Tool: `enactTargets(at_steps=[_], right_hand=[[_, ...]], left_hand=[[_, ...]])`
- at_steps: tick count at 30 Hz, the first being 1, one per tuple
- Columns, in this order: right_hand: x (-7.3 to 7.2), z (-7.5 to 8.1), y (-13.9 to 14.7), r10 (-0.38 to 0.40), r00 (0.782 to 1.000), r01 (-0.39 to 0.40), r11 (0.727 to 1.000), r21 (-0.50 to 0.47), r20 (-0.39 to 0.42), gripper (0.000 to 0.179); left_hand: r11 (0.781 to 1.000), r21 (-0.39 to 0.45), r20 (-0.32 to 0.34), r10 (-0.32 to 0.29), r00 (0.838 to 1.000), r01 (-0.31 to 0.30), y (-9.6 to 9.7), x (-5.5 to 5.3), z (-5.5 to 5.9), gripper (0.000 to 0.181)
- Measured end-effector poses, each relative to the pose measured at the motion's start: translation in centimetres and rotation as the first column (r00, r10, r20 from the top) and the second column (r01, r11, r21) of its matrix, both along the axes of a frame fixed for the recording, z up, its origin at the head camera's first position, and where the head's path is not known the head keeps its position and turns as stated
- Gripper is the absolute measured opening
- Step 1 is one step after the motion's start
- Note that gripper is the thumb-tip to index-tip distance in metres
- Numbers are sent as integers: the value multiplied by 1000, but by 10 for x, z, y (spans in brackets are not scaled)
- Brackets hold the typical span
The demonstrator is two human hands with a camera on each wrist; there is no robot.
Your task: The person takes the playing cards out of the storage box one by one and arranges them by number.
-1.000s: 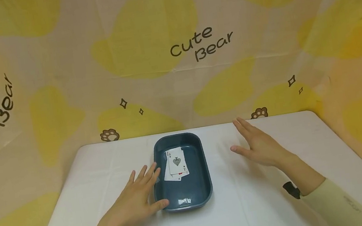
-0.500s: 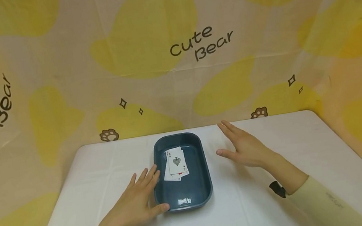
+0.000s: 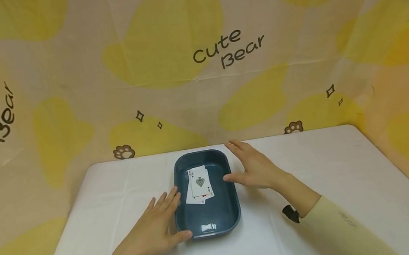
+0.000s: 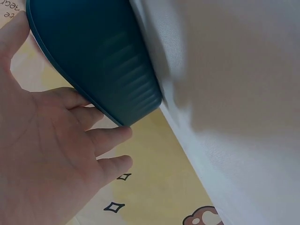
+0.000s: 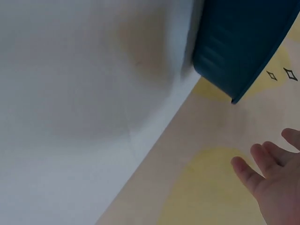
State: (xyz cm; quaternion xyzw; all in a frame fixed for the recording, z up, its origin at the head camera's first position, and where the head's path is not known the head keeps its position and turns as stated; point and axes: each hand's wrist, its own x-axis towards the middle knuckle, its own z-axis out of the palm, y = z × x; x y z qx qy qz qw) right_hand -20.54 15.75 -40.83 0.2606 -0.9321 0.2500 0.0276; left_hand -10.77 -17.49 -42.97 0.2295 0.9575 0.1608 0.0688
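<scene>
On the white table stands a dark blue rectangular tray (image 3: pixel 222 214) with rounded corners. Several playing cards (image 3: pixel 199 182) lie in a loose pile inside, an ace of spades on top. My left hand (image 3: pixel 156 230) is at the tray's left side, fingers spread, with fingertips and thumb at its rim; the left wrist view shows them along the tray's outer wall (image 4: pixel 93 56). Beside the right rim is my right hand (image 3: pixel 259 170), its fingers extended and the thumb tip over or at the rim. In the right wrist view, the visible fingers are apart from the tray (image 5: pixel 239 47).
A white cloth covers the table (image 3: pixel 311 160). Behind it hangs a yellow and beige patterned curtain (image 3: pixel 164 63) with "Cute Bear" lettering, close along the table's back edge. Each wrist carries a dark band (image 3: pixel 290 214).
My right hand has moved left across the table, up to the tray's right rim. The left hand, the tray and the cards have stayed about where they were.
</scene>
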Motion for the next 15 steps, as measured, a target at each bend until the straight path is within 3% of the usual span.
enactTargets(at_steps=[6, 15], right_hand=[[-4, -3, -22, 21, 1000, -21, 1000, -9, -24, 101], [-6, -8, -53, 81, 996, -80, 997, -16, 34, 95]], left_hand=[[1000, 15, 31, 17, 999, -18, 0, 1, 0, 106], [999, 38, 20, 20, 1000, -20, 1, 1, 3, 104]])
